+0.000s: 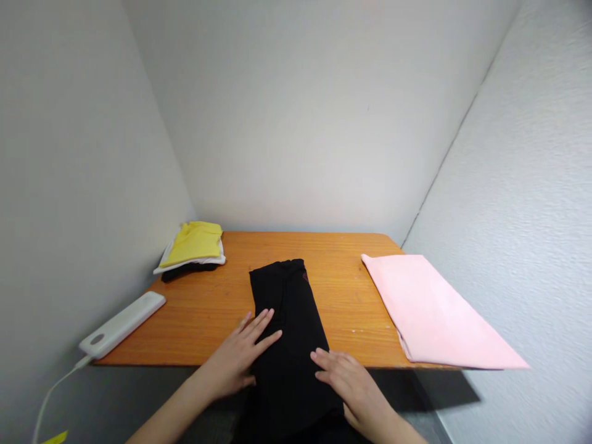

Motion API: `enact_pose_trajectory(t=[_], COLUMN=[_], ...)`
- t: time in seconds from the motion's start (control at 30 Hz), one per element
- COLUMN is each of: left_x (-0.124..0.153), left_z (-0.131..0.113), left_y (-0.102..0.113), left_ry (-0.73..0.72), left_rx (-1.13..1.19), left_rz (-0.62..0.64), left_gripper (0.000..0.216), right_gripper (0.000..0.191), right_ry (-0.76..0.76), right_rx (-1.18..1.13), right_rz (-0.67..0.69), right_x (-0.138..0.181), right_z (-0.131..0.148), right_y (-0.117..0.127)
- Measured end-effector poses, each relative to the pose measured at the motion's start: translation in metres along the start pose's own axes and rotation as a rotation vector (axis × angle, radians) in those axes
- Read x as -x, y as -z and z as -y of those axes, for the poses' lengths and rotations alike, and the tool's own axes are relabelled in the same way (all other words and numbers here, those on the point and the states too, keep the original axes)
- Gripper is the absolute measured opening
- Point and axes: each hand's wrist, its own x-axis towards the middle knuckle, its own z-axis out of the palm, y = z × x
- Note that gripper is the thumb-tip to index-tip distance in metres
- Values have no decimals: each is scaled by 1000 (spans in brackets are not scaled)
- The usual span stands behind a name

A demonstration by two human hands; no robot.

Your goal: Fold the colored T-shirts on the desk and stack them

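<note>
A black folded garment (289,320) lies lengthwise across the middle of the orange wooden table (217,302) and hangs over its near edge. My left hand (240,354) rests flat on the garment's left side, fingers stretched out. My right hand (351,385) lies flat on its right side near the table's front edge, fingers also extended. Neither hand holds anything.
A folded pink cloth (435,314) lies at the right, overhanging the front edge. A stack of yellow, white and black clothes (193,250) sits at the back left corner. A white power bank (123,324) with a cable lies at the left edge. Grey walls enclose three sides.
</note>
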Motion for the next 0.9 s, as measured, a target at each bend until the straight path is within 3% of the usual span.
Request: enact_pose_trajectory(t=[0.17,0.3,0.4,0.5,0.63,0.77,0.9], left_x=[2,8,11,3,-23,-46,-54], left_z=[-17,-19,-16,-13,-10,0,7], left_y=[-19,-16,-11,-14,-23,-27,-28], left_ry=[-11,-16,52,206,467,676,765], left_rx=[-51,111,328,574,723,644,538], left_rz=[-164,-177,-182,-323,-585,-621,-615], left_gripper=[105,78,48,28,36,39,39], right_gripper=[60,37,22,27,43,50,53], right_ry=[37,-19,-217,-491,-721,-803,-837], right_rx=[-110,-329,-556,-634,-487,-179,-7], right_rz=[-104,-141,-217,-351,-412,-325,-229], right_x=[-2,-6,-17,-42,-91,-128,-147], right_z=[-2,4,8,2,-24,-47,-51], right_y=[3,11,15,13,5,1,3])
